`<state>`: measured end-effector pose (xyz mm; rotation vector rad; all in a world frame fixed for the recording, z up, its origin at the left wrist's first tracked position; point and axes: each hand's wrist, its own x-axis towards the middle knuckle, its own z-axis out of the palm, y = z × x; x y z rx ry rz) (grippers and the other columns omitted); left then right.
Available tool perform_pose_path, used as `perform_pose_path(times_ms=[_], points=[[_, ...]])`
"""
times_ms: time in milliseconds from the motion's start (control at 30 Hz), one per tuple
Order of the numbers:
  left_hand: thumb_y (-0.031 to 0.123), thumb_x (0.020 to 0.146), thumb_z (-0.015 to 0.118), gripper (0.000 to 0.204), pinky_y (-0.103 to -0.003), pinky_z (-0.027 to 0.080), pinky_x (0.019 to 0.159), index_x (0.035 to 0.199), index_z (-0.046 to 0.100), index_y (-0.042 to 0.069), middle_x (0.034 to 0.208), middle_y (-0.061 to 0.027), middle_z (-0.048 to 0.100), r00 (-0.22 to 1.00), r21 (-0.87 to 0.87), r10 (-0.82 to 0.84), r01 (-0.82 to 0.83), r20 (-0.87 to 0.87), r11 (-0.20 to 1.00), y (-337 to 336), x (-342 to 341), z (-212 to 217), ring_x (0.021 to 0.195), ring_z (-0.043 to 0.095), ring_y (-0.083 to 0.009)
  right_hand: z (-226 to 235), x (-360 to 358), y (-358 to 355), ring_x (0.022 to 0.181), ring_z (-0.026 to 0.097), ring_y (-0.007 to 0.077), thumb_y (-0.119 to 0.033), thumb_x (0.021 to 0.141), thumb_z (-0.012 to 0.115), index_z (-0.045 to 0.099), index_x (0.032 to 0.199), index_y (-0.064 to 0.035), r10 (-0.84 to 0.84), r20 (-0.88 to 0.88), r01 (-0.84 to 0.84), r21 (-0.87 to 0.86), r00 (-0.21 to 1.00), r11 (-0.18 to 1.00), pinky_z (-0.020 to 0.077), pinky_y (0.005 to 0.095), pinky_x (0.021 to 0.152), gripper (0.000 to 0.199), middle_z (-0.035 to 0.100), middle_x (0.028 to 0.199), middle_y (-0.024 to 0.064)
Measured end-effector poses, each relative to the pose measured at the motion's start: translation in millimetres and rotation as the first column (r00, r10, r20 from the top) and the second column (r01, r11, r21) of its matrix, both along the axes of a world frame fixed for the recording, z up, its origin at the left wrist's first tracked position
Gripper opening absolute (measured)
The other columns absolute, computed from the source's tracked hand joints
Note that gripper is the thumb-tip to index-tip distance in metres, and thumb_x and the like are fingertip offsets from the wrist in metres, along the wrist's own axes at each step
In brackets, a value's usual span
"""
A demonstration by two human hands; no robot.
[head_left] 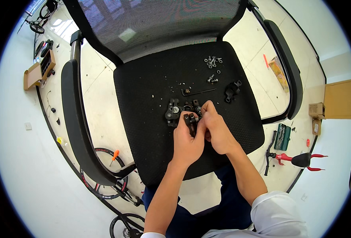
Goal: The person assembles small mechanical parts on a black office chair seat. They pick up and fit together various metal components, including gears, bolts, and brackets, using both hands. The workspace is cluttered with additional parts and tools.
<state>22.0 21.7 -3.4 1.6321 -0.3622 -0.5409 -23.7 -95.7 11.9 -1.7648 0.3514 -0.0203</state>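
The left hand (186,142) and the right hand (217,129) are pressed together, their fingers pinching a small black metal brake part (191,120) between them over the black fabric seat (143,103) of an office chair. Just beside it lies a black brake caliper body (172,112). Farther up the seat rest a thin black hex key (197,92), a black clamp piece (231,91) and loose silver bolts (212,61).
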Motion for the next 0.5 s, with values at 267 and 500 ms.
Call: perform_pose_path(times_ms=[267,500], points=[[0.017,0.098,0.056,0.016,-0.023,0.044,0.057,0.095,0.054,0.001,0.079,-0.0016,0.062,0.968,-0.209,0.144,-0.187,-0.204,0.960,-0.8,5.4,7.0,0.064,0.055,-0.0059,7.5,4.0,3.3,0.065,0.053,0.0163,-0.033,0.104,0.031,0.043,0.094,-0.0004,0.008,-0.155,0.043,0.324,0.988,0.945,0.0434,0.0313,0.057,0.036,0.055,0.071,0.0106],[0.020,0.099,0.053,0.021,-0.023,0.046,0.041,0.096,0.049,0.000,0.066,-0.0045,0.060,0.986,-0.134,0.105,-0.122,-0.126,0.983,-1.6,9.3,0.0,0.052,0.056,-0.0075,0.7,8.9,5.4,0.050,0.049,0.0114,-0.028,0.105,0.032,0.050,0.077,-0.0017,-0.062,-0.123,0.082,0.163,0.990,0.983,0.0418,0.0281,0.048,0.043,0.049,0.058,0.0027]])
